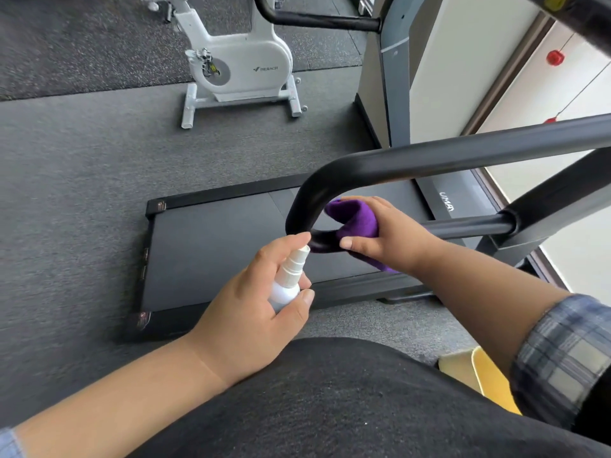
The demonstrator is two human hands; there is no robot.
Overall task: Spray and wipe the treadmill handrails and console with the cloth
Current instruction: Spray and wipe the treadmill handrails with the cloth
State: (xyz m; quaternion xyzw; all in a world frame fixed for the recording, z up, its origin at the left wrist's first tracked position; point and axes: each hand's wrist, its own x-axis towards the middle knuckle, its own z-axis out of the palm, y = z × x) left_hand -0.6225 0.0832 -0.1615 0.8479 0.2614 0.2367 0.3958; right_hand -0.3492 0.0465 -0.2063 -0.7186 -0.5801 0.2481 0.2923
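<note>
Here we grip a small white spray bottle (287,281) in our left hand (258,312), fingers curled round its body and the index finger lying over the top of its nozzle. The nozzle points up at the curved end of the black treadmill handrail (330,183), nearly touching the bar where it bends round. Our right hand (386,238) holds a purple cloth (353,219) wrapped about the lower run of that same rail, just beside the bend; the thumb sits beneath the bar and the fingers fold over the cloth from above, while a loose corner hangs under the wrist. The two hands are near each other, with only the bend of the rail between them. Below the rail lies the dark treadmill deck (211,246) on grey floor matting. A white exercise bike (238,64) stands well apart, farther across the floor. Our right forearm shows a rolled plaid sleeve (562,355), and a yellow object (489,378) rests on the floor beside our dark-clad leg; we cannot tell what it is.
</note>
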